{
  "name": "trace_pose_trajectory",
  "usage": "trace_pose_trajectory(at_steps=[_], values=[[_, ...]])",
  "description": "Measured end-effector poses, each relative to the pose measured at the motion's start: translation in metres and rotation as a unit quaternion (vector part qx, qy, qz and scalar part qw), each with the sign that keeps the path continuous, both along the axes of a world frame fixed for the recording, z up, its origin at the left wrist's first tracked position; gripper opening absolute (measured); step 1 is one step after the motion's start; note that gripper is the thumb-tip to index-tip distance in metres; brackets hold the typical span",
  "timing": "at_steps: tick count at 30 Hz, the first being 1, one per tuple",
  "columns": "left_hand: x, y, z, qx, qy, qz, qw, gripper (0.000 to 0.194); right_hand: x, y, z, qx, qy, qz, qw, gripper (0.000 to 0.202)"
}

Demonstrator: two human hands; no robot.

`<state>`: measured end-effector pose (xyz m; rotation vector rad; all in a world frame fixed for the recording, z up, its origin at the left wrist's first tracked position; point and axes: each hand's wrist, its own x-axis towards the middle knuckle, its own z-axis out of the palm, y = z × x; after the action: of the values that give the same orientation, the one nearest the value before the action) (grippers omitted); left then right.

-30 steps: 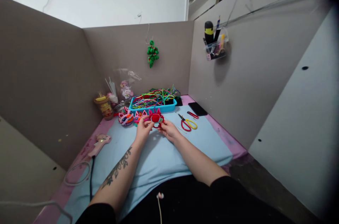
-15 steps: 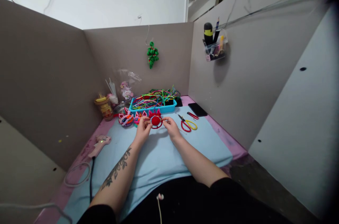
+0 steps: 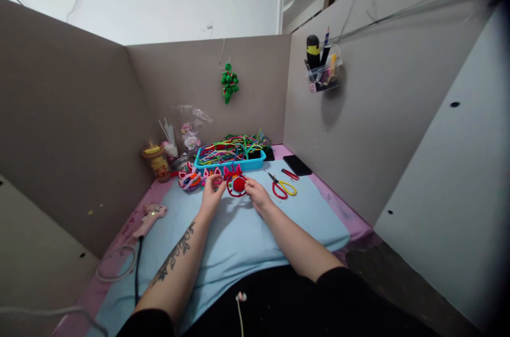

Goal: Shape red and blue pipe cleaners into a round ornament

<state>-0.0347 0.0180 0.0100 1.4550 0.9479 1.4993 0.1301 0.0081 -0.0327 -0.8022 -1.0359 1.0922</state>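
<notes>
While both hands sit at the far middle of the light blue mat (image 3: 239, 241), the left hand (image 3: 210, 196) and right hand (image 3: 257, 194) pinch a red pipe-cleaner figure (image 3: 236, 183) between closed fingertips, just near of the blue tray (image 3: 255, 158) heaped with coloured pipe cleaners (image 3: 231, 146). Left of the tray: two finished pipe-cleaner figures (image 3: 190, 178), a yellow-lidded jar (image 3: 156, 161), a clear bag of small bits (image 3: 187, 132); right of it: red-and-yellow scissors (image 3: 282, 186) and a black phone (image 3: 297, 164). Grey partition walls box in the pink desk (image 3: 342, 209), with a clear wall-mounted pen holder (image 3: 323, 74) on the right wall, a green ornament (image 3: 229, 81) hung on the far wall, and a glue gun (image 3: 149, 217) near left.
</notes>
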Motion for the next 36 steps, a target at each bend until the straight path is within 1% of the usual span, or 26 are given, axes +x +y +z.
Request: trace_pose_trajectory(at_steps=[1, 2, 4, 5, 7, 11, 15, 20, 23, 29, 36], values=[[-0.001, 0.001, 0.000, -0.039, -0.017, -0.004, 0.999, 0.040, 0.000, 0.000, 0.000, -0.004, 0.005, 0.002, 1.000, 0.019], [-0.001, 0.001, 0.001, -0.084, -0.034, -0.023, 0.996, 0.041, 0.000, 0.000, 0.000, -0.006, 0.008, -0.002, 1.000, 0.019], [-0.002, 0.000, 0.002, -0.163, -0.069, -0.079, 0.981, 0.042, -0.001, 0.000, 0.001, -0.005, 0.008, -0.007, 1.000, 0.018], [-0.003, -0.002, 0.003, -0.189, -0.087, -0.103, 0.973, 0.043, -0.001, -0.001, 0.001, -0.003, 0.006, -0.004, 1.000, 0.018], [-0.003, -0.004, 0.005, -0.217, -0.121, -0.129, 0.960, 0.042, -0.002, -0.002, 0.002, 0.001, 0.003, 0.005, 1.000, 0.018], [-0.003, -0.006, 0.009, -0.249, -0.184, -0.142, 0.940, 0.036, -0.004, -0.006, 0.003, 0.003, 0.006, 0.024, 1.000, 0.019], [-0.002, -0.007, 0.012, -0.282, -0.227, -0.145, 0.921, 0.033, -0.006, -0.008, 0.006, 0.015, 0.014, 0.039, 0.999, 0.021], [-0.001, -0.006, 0.010, -0.295, -0.243, -0.181, 0.906, 0.031, -0.007, -0.011, 0.010, 0.019, 0.027, 0.061, 0.998, 0.020], [-0.002, -0.006, 0.008, -0.295, -0.249, -0.184, 0.904, 0.030, -0.007, -0.013, 0.014, 0.006, 0.037, 0.069, 0.997, 0.020], [-0.002, -0.005, 0.006, -0.278, -0.198, -0.169, 0.925, 0.028, -0.003, -0.016, 0.020, -0.021, 0.046, 0.073, 0.996, 0.019], [0.001, -0.006, 0.003, -0.226, -0.147, -0.146, 0.952, 0.034, -0.008, -0.023, 0.022, 0.002, -0.074, 0.109, 0.991, 0.015]])
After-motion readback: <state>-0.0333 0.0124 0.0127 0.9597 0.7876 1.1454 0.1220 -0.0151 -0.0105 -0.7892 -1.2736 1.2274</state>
